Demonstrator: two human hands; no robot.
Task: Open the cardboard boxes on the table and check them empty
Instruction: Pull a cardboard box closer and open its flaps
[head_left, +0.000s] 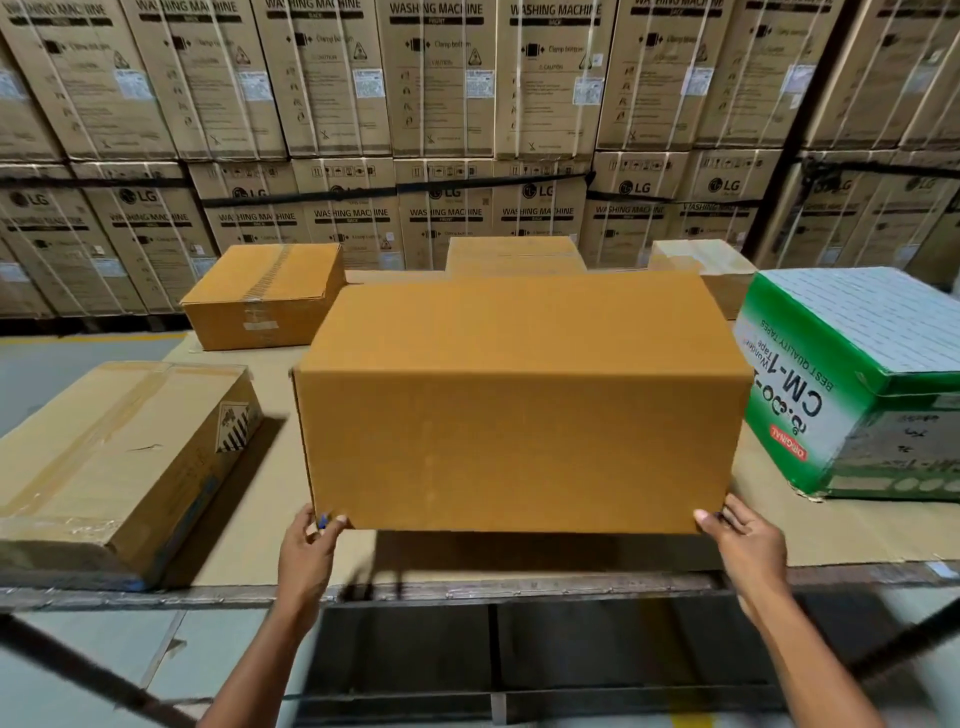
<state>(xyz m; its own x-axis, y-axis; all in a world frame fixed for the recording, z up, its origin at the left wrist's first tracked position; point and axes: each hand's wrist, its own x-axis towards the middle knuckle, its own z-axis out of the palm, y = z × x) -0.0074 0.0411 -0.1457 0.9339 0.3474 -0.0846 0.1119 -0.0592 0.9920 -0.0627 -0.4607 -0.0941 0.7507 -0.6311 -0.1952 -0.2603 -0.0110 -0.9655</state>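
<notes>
My left hand (310, 540) pinches the near bottom left corner of the big plain box (519, 405), thumb on the front face and fingers curled underneath, and my right hand (743, 540) does the same at the near bottom right corner. The shadow under the near edge tells me that edge is raised off the table (249, 551); whether the far edge rests on it I cannot tell. There seems to be a small blue thing at my left fingers, too blurred to name. I judge I am handling this box to get at its flaps, with the opening itself not yet begun: the faces toward me are smooth, unprinted brown cardboard with crisp edges and no tape or seam showing, so the closure must lie on a side I cannot see. The next move calls for turning or setting the box down so the flaps face me, then freeing one hand to lift them and look inside. A box this wide, held only at two corners, could twist or slip, so an even grip matters. To the left, near me, lies a flat pale box (119, 457) with glossy tape and a striped hazard label; farther left sits a smaller taped box (260, 296). To the right stands a green and white printed box (852, 379), with more brown boxes behind it.
</notes>
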